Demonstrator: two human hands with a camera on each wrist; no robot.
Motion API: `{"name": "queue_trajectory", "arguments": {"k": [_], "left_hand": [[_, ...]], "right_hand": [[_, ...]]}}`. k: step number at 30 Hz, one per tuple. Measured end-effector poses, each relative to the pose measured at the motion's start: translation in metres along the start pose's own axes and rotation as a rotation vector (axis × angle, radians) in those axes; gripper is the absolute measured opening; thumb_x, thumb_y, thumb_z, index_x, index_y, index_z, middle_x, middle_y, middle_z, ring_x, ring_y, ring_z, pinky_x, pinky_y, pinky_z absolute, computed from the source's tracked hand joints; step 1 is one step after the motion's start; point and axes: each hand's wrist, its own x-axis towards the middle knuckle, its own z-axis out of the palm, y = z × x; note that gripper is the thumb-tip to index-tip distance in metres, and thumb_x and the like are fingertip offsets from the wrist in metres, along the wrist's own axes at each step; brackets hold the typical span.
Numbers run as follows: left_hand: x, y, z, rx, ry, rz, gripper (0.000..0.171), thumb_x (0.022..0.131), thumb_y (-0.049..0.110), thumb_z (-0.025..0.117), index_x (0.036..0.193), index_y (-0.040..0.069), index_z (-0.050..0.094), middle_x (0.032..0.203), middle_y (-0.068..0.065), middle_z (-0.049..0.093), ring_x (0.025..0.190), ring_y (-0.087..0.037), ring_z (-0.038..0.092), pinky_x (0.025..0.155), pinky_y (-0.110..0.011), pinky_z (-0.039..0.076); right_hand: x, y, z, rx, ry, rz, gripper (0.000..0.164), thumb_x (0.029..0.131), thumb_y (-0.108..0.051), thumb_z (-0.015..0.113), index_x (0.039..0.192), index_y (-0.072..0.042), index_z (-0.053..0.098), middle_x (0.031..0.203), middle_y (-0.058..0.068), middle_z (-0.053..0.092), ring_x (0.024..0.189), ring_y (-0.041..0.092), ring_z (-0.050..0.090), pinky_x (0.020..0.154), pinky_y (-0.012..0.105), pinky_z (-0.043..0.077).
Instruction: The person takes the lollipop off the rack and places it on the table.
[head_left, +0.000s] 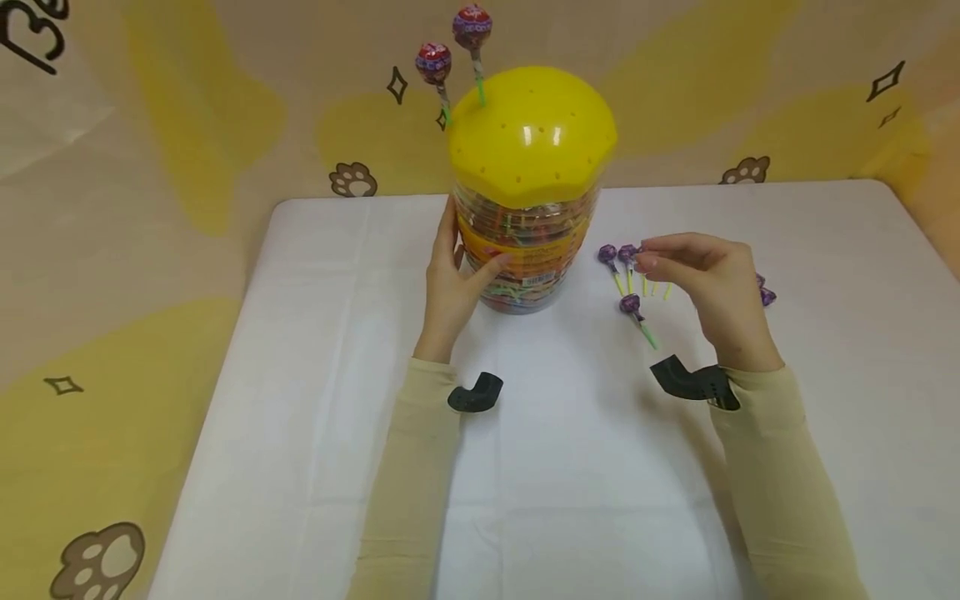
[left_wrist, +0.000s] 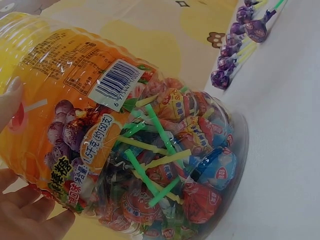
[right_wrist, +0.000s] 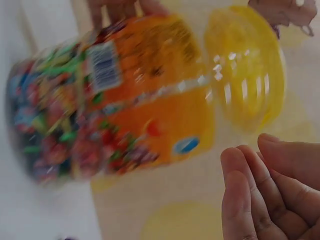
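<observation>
A clear plastic jar (head_left: 521, 292) full of wrapped lollipops stands on the table under a yellow lid (head_left: 540, 137) dotted with small holes. Two lollipops (head_left: 472, 27) stick up from the lid's left side. My left hand (head_left: 450, 296) holds the jar from the left, thumb over its orange label (left_wrist: 60, 80) and fingers behind. To the right, my right hand (head_left: 716, 287) is raised over a row of purple lollipops (head_left: 607, 255), partly hiding them. Its fingers (right_wrist: 235, 192) are loosely bent with nothing between them. One purple lollipop with a green stick (head_left: 631, 306) lies in front of the row.
A white cloth covers the table (head_left: 570, 467). Behind it, a patterned yellow and beige backdrop (head_left: 675, 100) rises close to the jar. More purple wrappers (head_left: 766, 294) show just right of my right hand. Each wrist carries a black mount (head_left: 477, 393).
</observation>
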Motion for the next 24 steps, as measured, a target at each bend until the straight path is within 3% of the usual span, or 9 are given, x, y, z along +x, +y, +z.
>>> {"name": "queue_trajectory", "arguments": {"k": [5, 10, 18, 24], "left_hand": [[-0.001, 0.000, 0.000, 0.003, 0.003, 0.003, 0.092, 0.085, 0.022, 0.072, 0.153, 0.017, 0.011, 0.156, 0.000, 0.015, 0.141, -0.012, 0.016, 0.114, -0.032, 0.023], [-0.001, 0.000, 0.000, 0.001, 0.005, 0.002, 0.092, 0.084, 0.022, 0.073, 0.153, 0.017, 0.012, 0.156, 0.000, 0.016, 0.141, -0.012, 0.017, 0.113, -0.032, 0.023], [-0.001, 0.001, -0.003, 0.010, 0.000, -0.005, 0.092, 0.084, 0.023, 0.073, 0.153, 0.015, 0.013, 0.156, 0.000, 0.016, 0.141, -0.012, 0.018, 0.113, -0.033, 0.023], [-0.003, 0.000, -0.002, 0.019, 0.002, 0.003, 0.091, 0.084, 0.024, 0.073, 0.153, 0.015, 0.013, 0.156, 0.000, 0.017, 0.141, -0.012, 0.018, 0.113, -0.034, 0.024]], "right_hand": [[0.005, -0.029, 0.024, 0.154, 0.012, -0.148, 0.026, 0.078, 0.000, 0.074, 0.099, 0.014, 0.067, 0.088, 0.015, 0.070, 0.078, 0.024, 0.068, 0.078, 0.028, 0.056], [0.016, -0.057, 0.053, 0.221, 0.011, -0.279, 0.026, 0.078, 0.000, 0.075, 0.097, 0.015, 0.067, 0.091, 0.019, 0.069, 0.077, 0.028, 0.066, 0.077, 0.031, 0.056], [0.038, -0.093, 0.095, 0.174, 0.003, -0.332, 0.021, 0.079, -0.004, 0.076, 0.097, 0.005, 0.071, 0.093, 0.016, 0.069, 0.088, 0.029, 0.064, 0.090, 0.032, 0.051], [0.058, -0.103, 0.114, 0.102, 0.012, -0.341, 0.020, 0.079, -0.003, 0.074, 0.098, 0.003, 0.072, 0.095, 0.012, 0.069, 0.092, 0.025, 0.064, 0.084, 0.029, 0.054]]}}
